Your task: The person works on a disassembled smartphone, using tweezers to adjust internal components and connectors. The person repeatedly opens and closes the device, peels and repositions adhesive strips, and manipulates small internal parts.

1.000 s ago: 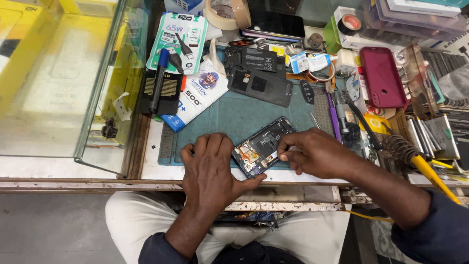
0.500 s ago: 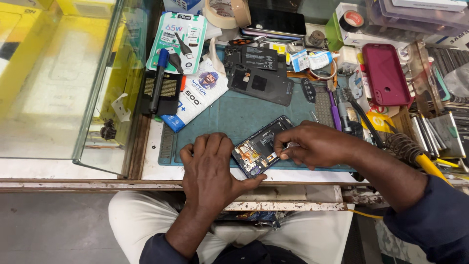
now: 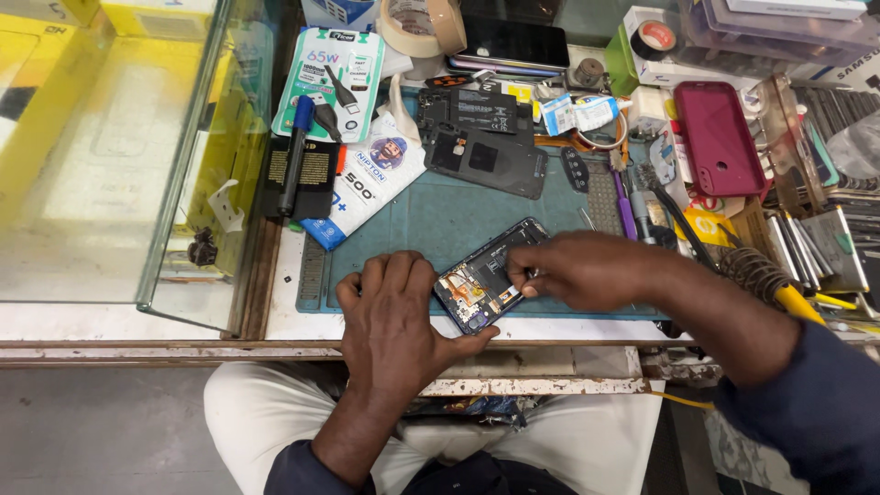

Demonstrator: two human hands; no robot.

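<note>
An opened smartphone [image 3: 486, 275] with its back cover off lies tilted on a teal work mat [image 3: 458, 215], its circuit boards showing. My left hand [image 3: 394, 312] rests flat on the mat and steadies the phone's lower end with thumb and fingers. My right hand [image 3: 573, 270] comes in from the right, its fingertips pinched together over the phone's inner parts; whether they hold a small part or tool is too small to tell. The removed dark back cover [image 3: 486, 160] lies farther back on the mat.
A glass display case [image 3: 137, 156] stands to the left. Charger packages [image 3: 335, 78], a blue pen [image 3: 295, 151], a tape roll [image 3: 422, 23], another dark phone [image 3: 513, 41], a maroon phone case [image 3: 720, 137], screwdrivers and a yellow-handled soldering iron [image 3: 765, 280] crowd the bench.
My right hand has shifted left along the opened phone, fingertips now pinched over its middle. My left hand has stayed in place.
</note>
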